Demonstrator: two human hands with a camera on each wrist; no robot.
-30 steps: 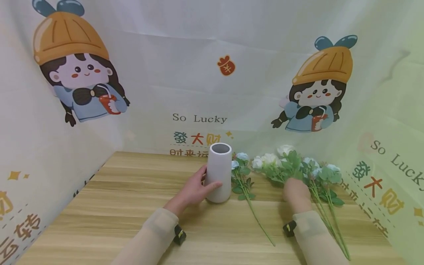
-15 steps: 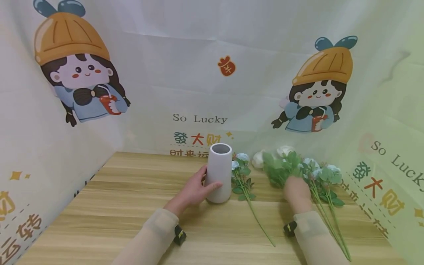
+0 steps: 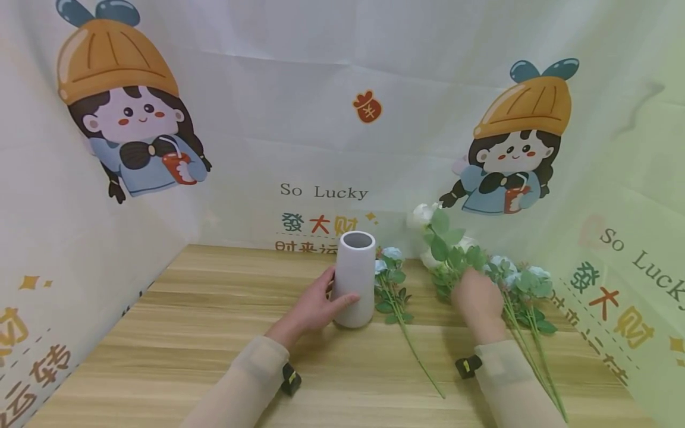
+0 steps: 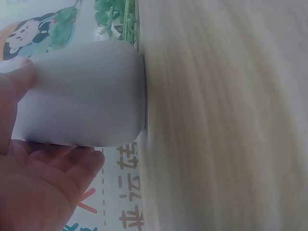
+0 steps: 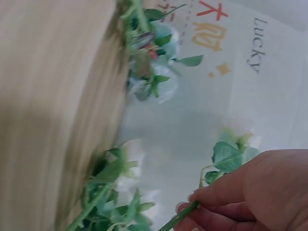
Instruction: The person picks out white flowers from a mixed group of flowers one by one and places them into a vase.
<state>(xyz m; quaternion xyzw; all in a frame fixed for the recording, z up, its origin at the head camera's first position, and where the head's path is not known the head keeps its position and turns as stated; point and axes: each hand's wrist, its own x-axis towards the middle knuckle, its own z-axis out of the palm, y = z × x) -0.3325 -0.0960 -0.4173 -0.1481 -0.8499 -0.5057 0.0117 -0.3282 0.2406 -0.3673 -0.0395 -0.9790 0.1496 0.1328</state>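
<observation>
A white vase [image 3: 355,285] stands upright on the wooden table. My left hand [image 3: 310,306] holds its side, thumb across the near face and fingers round the far side; the left wrist view shows the thumb and fingers on opposite sides of the vase [image 4: 86,96]. My right hand [image 3: 477,300] pinches the green stem [image 5: 185,214] of a white artificial rose [image 3: 424,215]. That rose is raised, its head above the other white flowers [image 3: 464,242] at the table's back. In the head view the hand hides the lower stem.
One blue-flowered stem [image 3: 404,330] lies just right of the vase. More blue flowers [image 3: 530,279] on long stems lie farther right, partly under the right forearm. A printed cloth [image 3: 257,131] hangs behind and beside the wooden table [image 3: 176,333].
My right hand has lifted the white rose up off the pile of flowers, tilting its head upward. My left hand and the vase have stayed in place.
</observation>
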